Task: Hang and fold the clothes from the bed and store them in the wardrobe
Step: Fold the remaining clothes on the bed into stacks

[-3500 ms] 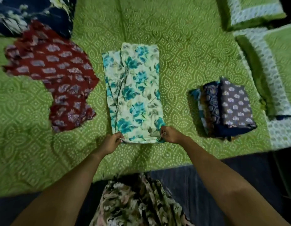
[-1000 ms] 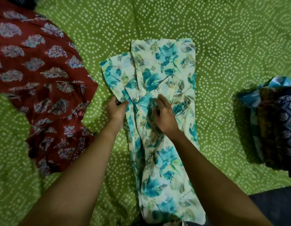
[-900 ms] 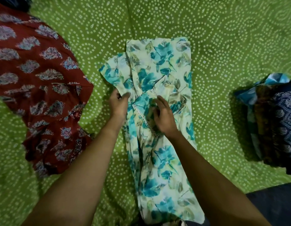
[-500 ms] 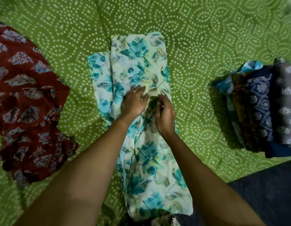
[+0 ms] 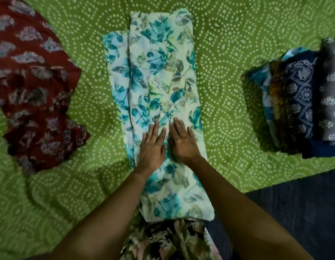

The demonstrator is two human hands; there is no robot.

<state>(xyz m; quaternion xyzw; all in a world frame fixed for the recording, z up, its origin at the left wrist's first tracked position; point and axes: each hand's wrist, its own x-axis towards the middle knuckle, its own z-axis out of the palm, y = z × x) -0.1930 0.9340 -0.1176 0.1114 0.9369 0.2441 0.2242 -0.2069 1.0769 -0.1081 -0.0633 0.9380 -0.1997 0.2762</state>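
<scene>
A cream garment with a teal flower print [image 5: 159,68] lies folded into a long strip down the middle of the green bed. Its near end hangs past the bed's front edge. My left hand [image 5: 152,145] and my right hand [image 5: 181,141] lie flat side by side on the strip's middle, fingers straight, pressing the cloth. A lace-trimmed fold shows just beyond my fingertips.
A crumpled maroon printed garment [image 5: 33,87] lies at the left. A stack of folded clothes [image 5: 301,98] in blue, brown and grey stands at the right. The green dotted bedsheet [image 5: 223,53] covers the bed. Dark floor [image 5: 294,209] shows at lower right.
Both hands have slid toward me along the teal garment and flattened out; earlier they pinched the fold near its middle. The view has shifted nearer the bed's front edge.
</scene>
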